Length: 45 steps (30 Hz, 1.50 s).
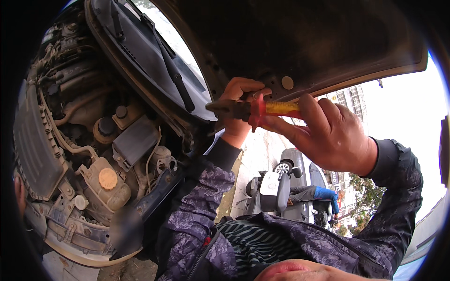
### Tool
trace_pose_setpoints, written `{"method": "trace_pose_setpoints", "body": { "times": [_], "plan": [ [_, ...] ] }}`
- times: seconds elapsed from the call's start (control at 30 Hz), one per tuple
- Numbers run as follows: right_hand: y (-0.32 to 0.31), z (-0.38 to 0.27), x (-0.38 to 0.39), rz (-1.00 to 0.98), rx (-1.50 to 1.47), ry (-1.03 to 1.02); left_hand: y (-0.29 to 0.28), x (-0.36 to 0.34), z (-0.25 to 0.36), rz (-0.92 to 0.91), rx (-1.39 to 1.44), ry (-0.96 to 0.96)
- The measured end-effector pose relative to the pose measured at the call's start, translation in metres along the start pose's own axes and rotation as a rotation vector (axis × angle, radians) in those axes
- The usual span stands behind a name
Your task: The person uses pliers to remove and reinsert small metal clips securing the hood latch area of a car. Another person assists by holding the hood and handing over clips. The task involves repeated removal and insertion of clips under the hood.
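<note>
My right hand is closed round the red and yellow handles of a pair of pliers. The dark jaws point left, and whether they grip anything cannot be made out. Behind them, my left hand is raised at the underside of the lifted car bonnet, near its rear corner. Its fingers are curled and partly covered by the pliers; what they hold, if anything, is hidden.
An engine bay with a black box, a coolant tank and hoses lies at the left. A wiper arm crosses the cowl. Beyond my arms are a mobility scooter and a person in blue.
</note>
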State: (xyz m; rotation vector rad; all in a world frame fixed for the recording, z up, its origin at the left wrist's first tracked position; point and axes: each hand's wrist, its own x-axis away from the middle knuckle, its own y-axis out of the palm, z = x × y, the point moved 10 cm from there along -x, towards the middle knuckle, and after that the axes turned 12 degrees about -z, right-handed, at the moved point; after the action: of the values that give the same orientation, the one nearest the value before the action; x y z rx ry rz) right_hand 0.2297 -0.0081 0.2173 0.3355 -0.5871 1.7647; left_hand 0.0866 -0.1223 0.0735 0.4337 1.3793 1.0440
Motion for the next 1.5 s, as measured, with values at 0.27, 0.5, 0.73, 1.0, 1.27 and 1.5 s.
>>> {"method": "trace_pose_setpoints", "body": {
  "times": [0.27, 0.5, 0.73, 1.0, 1.27, 1.5],
  "plan": [
    [-0.010, 0.004, 0.000, 0.033, 0.001, -0.028, 0.002, -0.002, -0.004, -0.028, 0.046, -0.017],
    [-0.001, 0.012, -0.002, -0.105, -0.064, 0.060, 0.002, -0.001, -0.001, -0.042, 0.018, 0.009],
    [0.005, -0.007, 0.024, 0.000, -0.153, -0.032, 0.003, 0.003, 0.001, -0.048, 0.000, 0.018],
    [0.028, -0.025, 0.054, -0.021, -0.255, -0.054, -0.013, 0.012, -0.009, -0.053, -0.025, 0.034],
    [0.079, -0.044, 0.070, -0.063, -0.421, -0.046, -0.019, 0.025, -0.022, -0.093, 0.093, -0.063],
    [0.095, -0.061, 0.083, -0.069, -0.491, -0.048, -0.010, 0.027, -0.022, 0.031, 0.174, -0.132]
  ]
}}
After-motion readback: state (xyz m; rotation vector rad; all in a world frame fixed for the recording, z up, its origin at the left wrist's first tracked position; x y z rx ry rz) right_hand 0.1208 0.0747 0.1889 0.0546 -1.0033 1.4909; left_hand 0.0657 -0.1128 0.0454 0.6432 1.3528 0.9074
